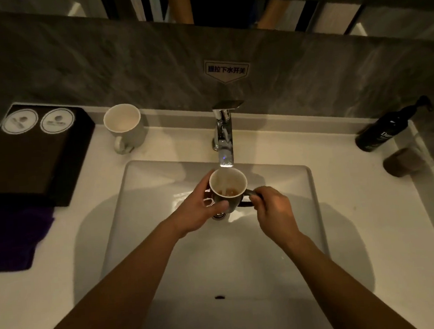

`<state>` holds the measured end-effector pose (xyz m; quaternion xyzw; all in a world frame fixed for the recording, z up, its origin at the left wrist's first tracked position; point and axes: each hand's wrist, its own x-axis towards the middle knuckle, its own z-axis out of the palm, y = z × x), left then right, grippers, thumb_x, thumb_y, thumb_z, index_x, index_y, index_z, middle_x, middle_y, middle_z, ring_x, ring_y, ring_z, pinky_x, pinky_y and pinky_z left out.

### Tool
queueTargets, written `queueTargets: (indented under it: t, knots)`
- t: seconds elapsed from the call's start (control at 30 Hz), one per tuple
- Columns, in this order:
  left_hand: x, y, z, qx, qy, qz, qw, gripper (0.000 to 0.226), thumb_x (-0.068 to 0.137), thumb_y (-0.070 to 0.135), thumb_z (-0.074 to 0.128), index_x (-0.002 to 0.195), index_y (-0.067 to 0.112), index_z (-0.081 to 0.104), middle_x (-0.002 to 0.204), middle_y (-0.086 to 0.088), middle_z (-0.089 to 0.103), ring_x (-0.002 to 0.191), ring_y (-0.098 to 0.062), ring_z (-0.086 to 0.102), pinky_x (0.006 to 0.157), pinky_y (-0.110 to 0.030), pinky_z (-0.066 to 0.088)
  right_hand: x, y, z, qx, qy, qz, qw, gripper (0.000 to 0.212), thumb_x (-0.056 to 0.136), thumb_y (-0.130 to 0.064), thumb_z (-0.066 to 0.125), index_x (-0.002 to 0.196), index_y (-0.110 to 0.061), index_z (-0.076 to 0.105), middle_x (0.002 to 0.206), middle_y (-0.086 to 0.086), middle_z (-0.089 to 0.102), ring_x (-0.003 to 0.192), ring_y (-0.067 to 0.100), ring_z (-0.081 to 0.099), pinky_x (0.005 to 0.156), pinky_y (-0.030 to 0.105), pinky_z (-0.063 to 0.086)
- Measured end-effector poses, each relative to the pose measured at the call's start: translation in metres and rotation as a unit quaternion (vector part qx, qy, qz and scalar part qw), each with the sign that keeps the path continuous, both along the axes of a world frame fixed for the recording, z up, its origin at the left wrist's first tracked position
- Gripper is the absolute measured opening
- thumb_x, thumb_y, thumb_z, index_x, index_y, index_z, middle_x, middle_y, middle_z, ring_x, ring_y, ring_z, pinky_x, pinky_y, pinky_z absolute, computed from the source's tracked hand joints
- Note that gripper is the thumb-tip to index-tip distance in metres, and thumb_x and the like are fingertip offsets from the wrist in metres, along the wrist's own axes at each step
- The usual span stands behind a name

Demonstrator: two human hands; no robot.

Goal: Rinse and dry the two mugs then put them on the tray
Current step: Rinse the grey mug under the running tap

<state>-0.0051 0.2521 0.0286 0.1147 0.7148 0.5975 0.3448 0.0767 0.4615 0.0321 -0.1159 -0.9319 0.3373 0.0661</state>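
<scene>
The dark mug (pixel 229 181) sits upright over the sink (pixel 281 237), just under the tap (pixel 223 135), with water (pixel 224 187) running into it and brownish liquid at the bottom. The left grip (pixel 198 207) wraps round the mug's body; the right grip (pixel 274 209) pinches its handle. The white mug (pixel 123 125) stands upright on the tabletop (pixel 371 230), left of the tap, near the black tray (pixel 36 157) — a purple cloth (pixel 11 237) lies against the tray's near edge. A black pump bottle (pixel 379 133) stands far right.
</scene>
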Motion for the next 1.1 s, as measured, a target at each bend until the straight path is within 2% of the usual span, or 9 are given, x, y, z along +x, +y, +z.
queueTargets:
  t: [0.07, 0.2, 0.37, 0.5, 0.63, 0.7, 0.9, 1.03, 1.1]
  knots:
    - [-0.005, -0.001, 0.001, -0.016, 0.023, 0.027, 0.999, 0.077, 0.088, 0.020, 0.081, 0.145, 0.045, 0.037, 0.138, 0.016, 0.055, 0.125, -0.007, 0.056, 0.099, -0.021, 0.049, -0.010, -0.001, -0.002, -0.015, -0.011, 0.005, 1.000, 0.014, 0.100, -0.012, 0.060, 0.091, -0.009, 0.069, 0.082, 0.004, 0.067, 0.072, 0.017, 0.054, 0.065, 0.027, 0.035]
    - [-0.004, -0.011, -0.005, -0.024, 0.029, 0.017, 0.999, 0.079, 0.082, 0.013, 0.085, 0.144, 0.030, 0.039, 0.140, 0.008, 0.055, 0.131, -0.009, 0.054, 0.108, -0.026, 0.045, -0.007, -0.005, -0.008, -0.030, -0.017, 0.029, 0.999, 0.011, 0.099, -0.008, 0.060, 0.093, -0.008, 0.069, 0.082, 0.003, 0.065, 0.072, 0.015, 0.053, 0.063, 0.017, 0.034]
    - [-0.010, -0.003, -0.004, -0.031, 0.034, 0.020, 0.999, 0.077, 0.080, 0.011, 0.087, 0.139, 0.028, 0.041, 0.135, 0.011, 0.058, 0.126, -0.004, 0.059, 0.100, -0.017, 0.048, -0.012, 0.005, -0.010, -0.034, -0.014, 0.020, 0.999, 0.010, 0.098, -0.008, 0.061, 0.094, -0.009, 0.070, 0.083, 0.004, 0.069, 0.074, 0.019, 0.059, 0.068, 0.028, 0.042]
    - [-0.011, -0.010, -0.008, -0.023, 0.029, 0.028, 0.999, 0.079, 0.081, 0.010, 0.086, 0.144, 0.023, 0.040, 0.138, 0.008, 0.058, 0.127, -0.002, 0.057, 0.101, -0.015, 0.048, -0.012, 0.000, -0.008, -0.037, -0.018, 0.040, 0.998, 0.009, 0.099, -0.008, 0.061, 0.095, -0.009, 0.070, 0.083, 0.002, 0.068, 0.074, 0.019, 0.058, 0.067, 0.021, 0.042]
    - [-0.012, -0.003, -0.009, -0.015, 0.008, 0.036, 0.999, 0.078, 0.081, 0.008, 0.085, 0.143, 0.023, 0.040, 0.136, 0.008, 0.058, 0.125, -0.003, 0.058, 0.104, -0.021, 0.050, -0.019, 0.007, -0.007, -0.032, -0.016, 0.030, 0.999, 0.011, 0.098, -0.010, 0.059, 0.094, -0.009, 0.069, 0.082, 0.003, 0.068, 0.074, 0.022, 0.059, 0.067, 0.032, 0.046]
    - [-0.015, -0.003, -0.011, -0.007, 0.007, 0.044, 0.999, 0.079, 0.082, 0.006, 0.084, 0.145, 0.024, 0.040, 0.136, 0.011, 0.057, 0.125, 0.000, 0.058, 0.102, -0.018, 0.049, -0.023, 0.003, -0.008, -0.038, -0.015, 0.024, 0.999, 0.011, 0.098, -0.010, 0.059, 0.092, -0.009, 0.068, 0.081, 0.003, 0.067, 0.074, 0.024, 0.060, 0.068, 0.035, 0.047]
    - [-0.024, -0.005, -0.011, -0.034, 0.011, 0.029, 0.999, 0.083, 0.076, 0.015, 0.090, 0.141, 0.028, 0.042, 0.136, 0.006, 0.058, 0.124, -0.013, 0.060, 0.103, -0.032, 0.052, -0.029, 0.006, -0.009, -0.040, -0.035, 0.030, 0.998, 0.011, 0.100, -0.009, 0.059, 0.098, -0.008, 0.070, 0.083, 0.000, 0.066, 0.075, 0.021, 0.059, 0.067, 0.021, 0.043]
    - [-0.039, 0.002, -0.006, -0.041, 0.000, -0.003, 0.999, 0.081, 0.076, 0.022, 0.091, 0.142, 0.027, 0.045, 0.133, 0.008, 0.058, 0.119, -0.007, 0.059, 0.093, -0.024, 0.052, -0.037, 0.007, -0.007, -0.088, -0.083, 0.027, 0.992, 0.015, 0.104, -0.012, 0.054, 0.102, -0.010, 0.068, 0.084, 0.006, 0.069, 0.075, 0.020, 0.066, 0.070, 0.027, 0.053]
    - [-0.043, 0.003, -0.007, -0.053, -0.030, 0.007, 0.998, 0.073, 0.077, 0.031, 0.089, 0.138, 0.024, 0.048, 0.131, 0.004, 0.060, 0.120, -0.012, 0.059, 0.096, -0.029, 0.051, -0.041, 0.005, -0.004, -0.130, -0.111, 0.015, 0.985, 0.017, 0.105, -0.012, 0.051, 0.102, -0.008, 0.067, 0.084, 0.011, 0.069, 0.072, 0.021, 0.068, 0.068, 0.026, 0.056]
